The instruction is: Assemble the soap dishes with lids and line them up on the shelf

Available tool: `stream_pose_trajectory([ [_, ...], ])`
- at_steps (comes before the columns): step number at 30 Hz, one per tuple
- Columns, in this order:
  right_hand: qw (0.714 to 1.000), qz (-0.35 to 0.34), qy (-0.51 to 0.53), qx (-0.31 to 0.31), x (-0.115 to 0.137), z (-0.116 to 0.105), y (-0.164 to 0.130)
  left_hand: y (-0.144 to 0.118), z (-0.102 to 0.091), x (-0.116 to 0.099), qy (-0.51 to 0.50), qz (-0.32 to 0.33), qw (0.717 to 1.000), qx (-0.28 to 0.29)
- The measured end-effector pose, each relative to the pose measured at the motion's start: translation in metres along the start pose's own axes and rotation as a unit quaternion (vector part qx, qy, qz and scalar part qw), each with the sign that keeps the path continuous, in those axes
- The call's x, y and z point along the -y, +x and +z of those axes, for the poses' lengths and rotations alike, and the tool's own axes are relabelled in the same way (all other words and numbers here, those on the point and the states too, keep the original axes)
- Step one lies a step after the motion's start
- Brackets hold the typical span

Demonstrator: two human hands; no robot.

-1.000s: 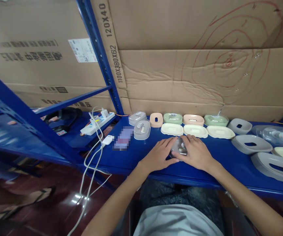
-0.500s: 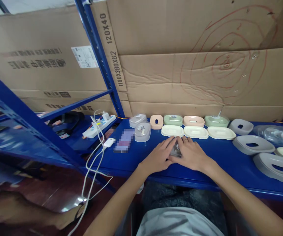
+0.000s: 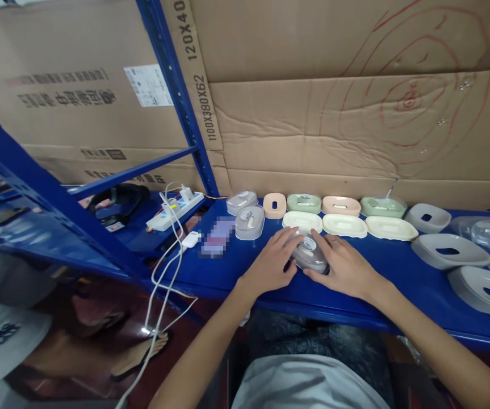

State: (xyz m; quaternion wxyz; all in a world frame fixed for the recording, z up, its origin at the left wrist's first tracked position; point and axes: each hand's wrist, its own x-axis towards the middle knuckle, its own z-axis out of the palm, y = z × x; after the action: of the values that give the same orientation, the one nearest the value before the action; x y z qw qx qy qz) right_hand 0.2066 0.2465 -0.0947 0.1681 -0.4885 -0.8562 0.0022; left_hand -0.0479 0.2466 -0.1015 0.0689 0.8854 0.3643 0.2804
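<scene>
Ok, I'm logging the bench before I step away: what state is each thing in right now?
Left hand: gripping the grey box's left side.
Right hand: gripping its right side.
Grey box: clear lid on, held on the shelf.
Two grey boxes: lidded, untouched.
Cream trays: flat in a row.
Grey shells: open, no lids.
Power strip: plugs in.
</scene>
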Motion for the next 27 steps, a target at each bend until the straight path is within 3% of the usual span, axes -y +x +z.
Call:
stream_pose_trajectory([
  [6,0.996,-0.042,0.0,0.075,0.021,-0.018,0.012,-0.007,-0.003,0.008,0.061,-0.019,0.997,-0.035],
  [12,0.997,-0.033,-0.008,0.068,0.032,-0.008,0.026,-0.026,-0.014,-0.005,0.083,-0.054,0.989,-0.108],
  [17,0.995,-0.079,0.008,0.063,0.037,0.007,0.038,-0.042,-0.017,-0.01,0.107,-0.057,0.987,-0.102],
  [27,0.989,-0.132,0.062,0.022,0.014,0.025,0.035,-0.036,-0.007,0.017,0.169,-0.076,0.979,-0.083],
])
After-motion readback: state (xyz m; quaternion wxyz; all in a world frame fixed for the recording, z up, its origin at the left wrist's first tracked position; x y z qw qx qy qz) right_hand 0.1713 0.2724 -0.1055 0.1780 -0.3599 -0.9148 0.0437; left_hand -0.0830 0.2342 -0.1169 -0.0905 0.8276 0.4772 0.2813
